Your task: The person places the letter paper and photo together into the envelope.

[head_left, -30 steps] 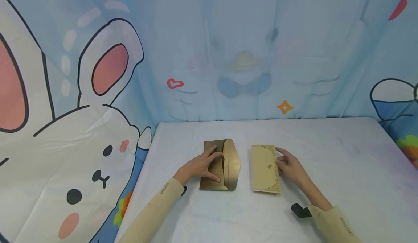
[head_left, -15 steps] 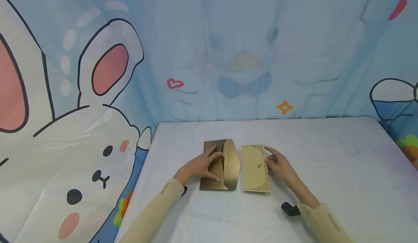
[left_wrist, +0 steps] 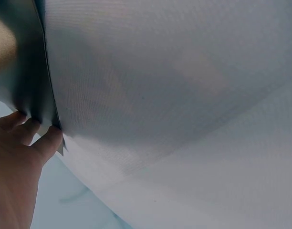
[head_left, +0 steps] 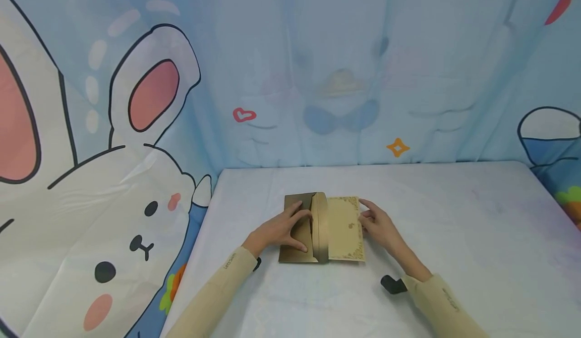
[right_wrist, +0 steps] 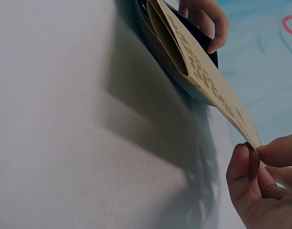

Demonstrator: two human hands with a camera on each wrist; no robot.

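A gold envelope (head_left: 297, 239) lies on the white table with its pointed flap folded out to the right. My left hand (head_left: 277, 229) holds it, thumb and fingers spread across its body near the mouth. The left wrist view catches that hand's fingertips (left_wrist: 54, 136) at the envelope's dark edge. A cream folded card (head_left: 342, 227) with brown floral corners overlaps the flap's tip. My right hand (head_left: 381, 227) pinches the card's right edge between thumb and fingers. From the right wrist view, the card (right_wrist: 217, 88) slopes above the flap. Whether its far end is inside the mouth is unclear.
The table (head_left: 454, 217) is covered in a white cloth. Behind it hangs a light blue curtain (head_left: 272, 50) with cartoon prints, including a large rabbit (head_left: 127, 217) at left. A black wrist mount (head_left: 393, 284) juts from the right sleeve.
My right hand has brought the card leftward, from apart from the envelope to overlapping its flap. The left hand keeps its hold on the envelope. The head view has shifted very slightly.
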